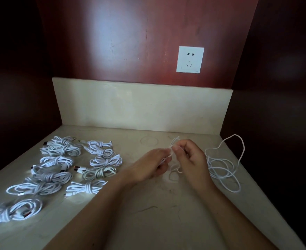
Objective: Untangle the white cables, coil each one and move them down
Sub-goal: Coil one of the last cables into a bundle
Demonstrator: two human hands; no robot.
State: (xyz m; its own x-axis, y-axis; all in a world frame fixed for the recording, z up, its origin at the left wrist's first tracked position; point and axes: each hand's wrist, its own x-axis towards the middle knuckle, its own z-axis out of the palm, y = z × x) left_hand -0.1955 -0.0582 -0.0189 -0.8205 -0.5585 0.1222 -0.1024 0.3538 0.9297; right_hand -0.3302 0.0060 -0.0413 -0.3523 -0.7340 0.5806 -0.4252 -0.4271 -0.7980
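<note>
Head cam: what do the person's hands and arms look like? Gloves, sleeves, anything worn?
Two bare hands, no gloves. The left hand and right hand show no rings or markings that I can make out. The left forearm and right forearm are uncovered down to the frame's bottom edge: no sleeve, watch or wristband in view.

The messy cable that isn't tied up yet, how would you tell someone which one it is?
Start at the white wall socket, then look down to the pale counter. On its right side, beside the right hand, lies the loose cable; that hand and the left hand pinch part of it. Unlike the tidy knotted bundles on the left, it sprawls in open, uneven loops.
</note>
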